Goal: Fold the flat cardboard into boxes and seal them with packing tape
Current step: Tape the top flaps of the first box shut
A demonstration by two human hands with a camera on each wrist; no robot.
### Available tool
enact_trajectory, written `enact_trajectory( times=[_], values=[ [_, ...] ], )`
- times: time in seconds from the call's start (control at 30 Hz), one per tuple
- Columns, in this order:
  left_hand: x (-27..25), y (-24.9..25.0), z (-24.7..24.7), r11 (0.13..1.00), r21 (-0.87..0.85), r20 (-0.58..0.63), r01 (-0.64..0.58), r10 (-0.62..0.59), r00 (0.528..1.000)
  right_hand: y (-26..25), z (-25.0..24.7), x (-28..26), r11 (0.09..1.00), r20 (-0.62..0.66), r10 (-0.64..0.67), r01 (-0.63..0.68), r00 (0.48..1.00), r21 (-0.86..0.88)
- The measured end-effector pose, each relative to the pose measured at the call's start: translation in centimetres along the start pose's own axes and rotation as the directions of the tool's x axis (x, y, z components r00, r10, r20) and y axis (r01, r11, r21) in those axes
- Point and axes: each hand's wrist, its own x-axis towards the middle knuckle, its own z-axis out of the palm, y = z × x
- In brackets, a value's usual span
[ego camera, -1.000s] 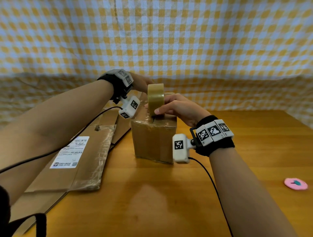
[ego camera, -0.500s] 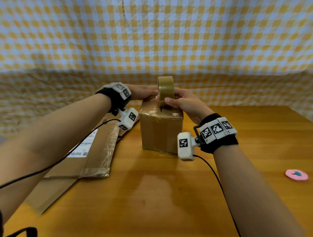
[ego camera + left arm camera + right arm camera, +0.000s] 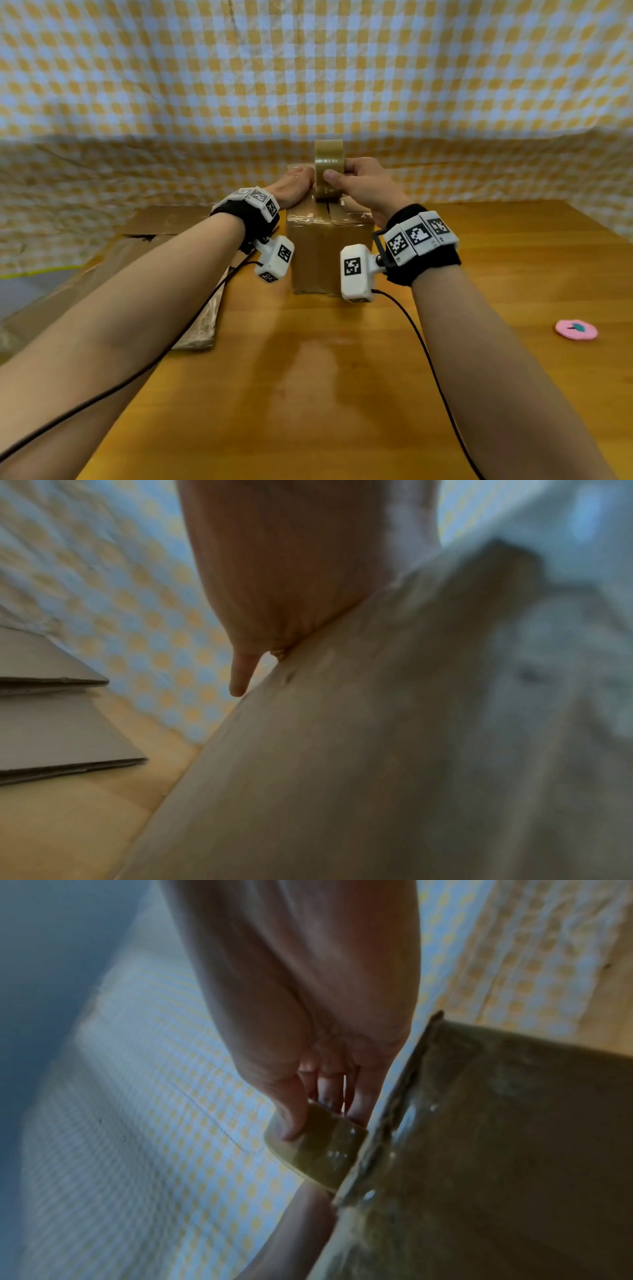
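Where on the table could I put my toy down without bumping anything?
Bare wood lies in front of the box, between the two forearms, and right of it up to the pink disc. The left side is crowded with flat cardboard; both hands are on the box top.

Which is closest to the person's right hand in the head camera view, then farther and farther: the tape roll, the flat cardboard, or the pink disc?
1. Tape roll, gripped by the right hand.
2. Flat cardboard, left, beyond the box.
3. Pink disc, far right.
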Motion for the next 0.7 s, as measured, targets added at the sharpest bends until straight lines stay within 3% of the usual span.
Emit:
enact_trajectory(
  times=[0.1,0.27,0.4,0.63,0.7],
  values=[
    [2.2,-2.4,0.0,0.998,-0.040,-0.005,0.058,-0.058,0.998,-0.1,0.2,-0.3,1.000,-0.023,0.004,-0.004,1.000,0.001],
    [-2.6,3.0,-0.1,0.996,0.083,0.011,0.013,-0.014,1.000,-1.1,-0.3,-1.4,1.000,-0.006,0.008,-0.008,1.000,-0.003],
    [-3.3,3.9,0.0,0.986,0.161,0.090,-0.035,0.020,0.996,-2.4,-0.5,-2.9,0.999,-0.024,0.004,-0.005,1.000,-0.038],
    [-2.5,4.2,0.3,0.926,0.378,0.129,0.024,-0.079,0.989,-3.6,-0.6,-5.1,0.998,-0.029,0.022,-0.020,0.999,0.057],
    [-2.1,3.7,0.4,0.907,0.418,0.060,0.048,-0.081,0.995,-3.8,-0.5,-5.6,0.993,-0.025,0.053,-0.050,0.998,0.105]
  ],
)
